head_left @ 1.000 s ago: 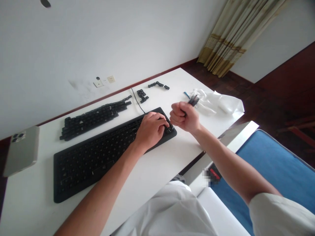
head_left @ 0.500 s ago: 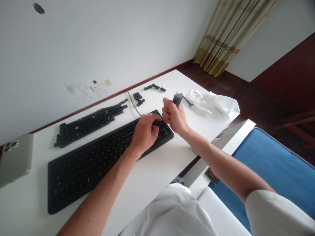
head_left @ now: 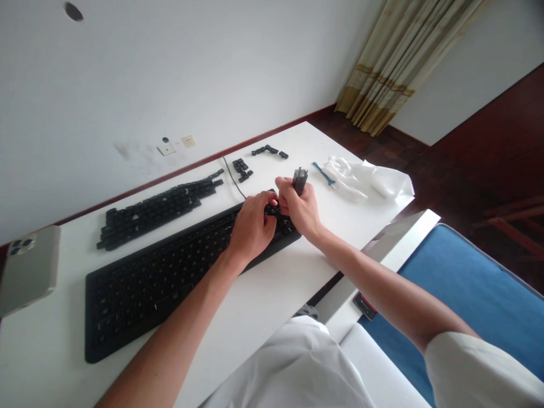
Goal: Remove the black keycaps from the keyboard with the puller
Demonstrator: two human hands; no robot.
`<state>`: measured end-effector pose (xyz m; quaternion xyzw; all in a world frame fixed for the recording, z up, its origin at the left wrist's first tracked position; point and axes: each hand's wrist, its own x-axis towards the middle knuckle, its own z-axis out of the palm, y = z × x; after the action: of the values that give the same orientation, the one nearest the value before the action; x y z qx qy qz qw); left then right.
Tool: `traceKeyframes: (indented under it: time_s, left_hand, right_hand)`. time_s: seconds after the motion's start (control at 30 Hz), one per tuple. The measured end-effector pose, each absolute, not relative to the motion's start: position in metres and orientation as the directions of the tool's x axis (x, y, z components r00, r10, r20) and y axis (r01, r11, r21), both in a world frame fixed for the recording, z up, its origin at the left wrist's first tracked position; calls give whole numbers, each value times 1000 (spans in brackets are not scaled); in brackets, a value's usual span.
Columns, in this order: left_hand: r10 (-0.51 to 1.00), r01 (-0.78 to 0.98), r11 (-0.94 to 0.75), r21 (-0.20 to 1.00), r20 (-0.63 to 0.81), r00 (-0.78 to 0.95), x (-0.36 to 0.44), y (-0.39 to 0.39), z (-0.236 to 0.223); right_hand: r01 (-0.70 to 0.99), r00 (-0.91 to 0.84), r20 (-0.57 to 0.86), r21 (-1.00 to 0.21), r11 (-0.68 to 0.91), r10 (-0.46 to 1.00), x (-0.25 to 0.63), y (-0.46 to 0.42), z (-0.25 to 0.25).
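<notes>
A pale smartphone (head_left: 29, 270) lies at the left end of the white desk (head_left: 335, 153), and crumpled clear plastic (head_left: 365, 178) lies toward its right end. A wall socket (head_left: 188, 141) is set in the white wall (head_left: 212, 68) at upper centre. A beige curtain (head_left: 391, 68) hangs at upper right above the dark wooden floor (head_left: 488, 164), and a blue cushion (head_left: 467, 283) fills the lower right.

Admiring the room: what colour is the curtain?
The curtain is cream with olive-gold bands, head view.

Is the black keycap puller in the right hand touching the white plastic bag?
Apart: the head view shows the black keycap puller clear of the white plastic bag, a blue strip between them.
</notes>
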<state>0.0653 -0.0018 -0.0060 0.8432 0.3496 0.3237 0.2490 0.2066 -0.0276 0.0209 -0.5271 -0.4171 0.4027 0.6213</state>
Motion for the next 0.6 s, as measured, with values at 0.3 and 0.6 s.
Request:
traceKeyframes:
  time_s: [0.3, 0.6]
  left_hand:
    - [750, 449, -634, 629, 359, 556, 65, -2, -6]
    - [710, 444, -677, 587, 362, 604, 65, -5, -2]
  right_hand:
    - [-43, 309, 103, -992, 122, 946, 205, -29, 17]
    - [-116, 348, 95, -983, 144, 933, 224, -29, 32]
